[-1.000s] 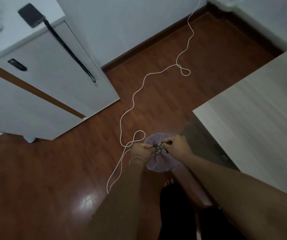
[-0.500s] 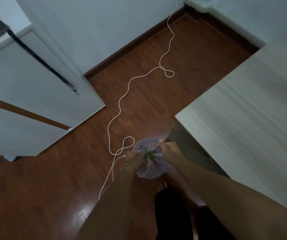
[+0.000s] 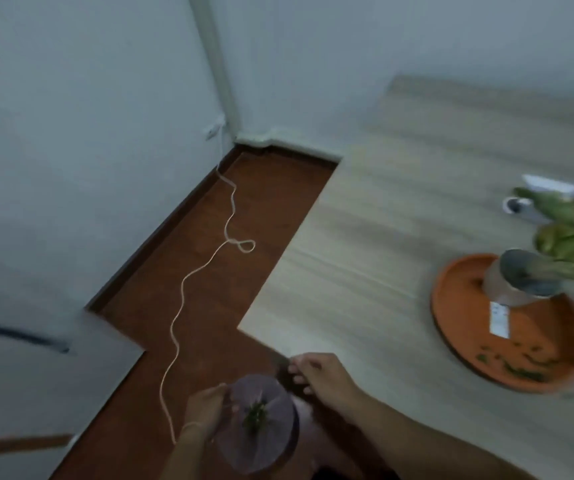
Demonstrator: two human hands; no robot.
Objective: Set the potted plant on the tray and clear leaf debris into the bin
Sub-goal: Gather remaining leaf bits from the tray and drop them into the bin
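a blurred, head-down look at a corner of a room with a red-brown wooden floor (image 3: 209, 306) and a pale wooden table (image 3: 382, 237) on the right. low in the middle, a small bin (image 3: 261, 441) lined with a lilac bag stands on the floor by the table's corner, with a little clump of green leaf debris (image 3: 254, 415) lying inside it. the left hand (image 3: 206, 410) reaches down from the bottom edge, its fingers curled onto the bin's left rim. the right hand (image 3: 323, 372) hangs just above and right of the bin, forearm stretched in from the lower right, fingers loosely bent and apart, holding nothing visible. on the table, well apart from the hands, the potted plant (image 3: 534, 271) stands on a round orange tray (image 3: 469, 341), which has more green scraps along its near edge. a thin white cord (image 3: 178, 313) snakes across the floor to the wall.
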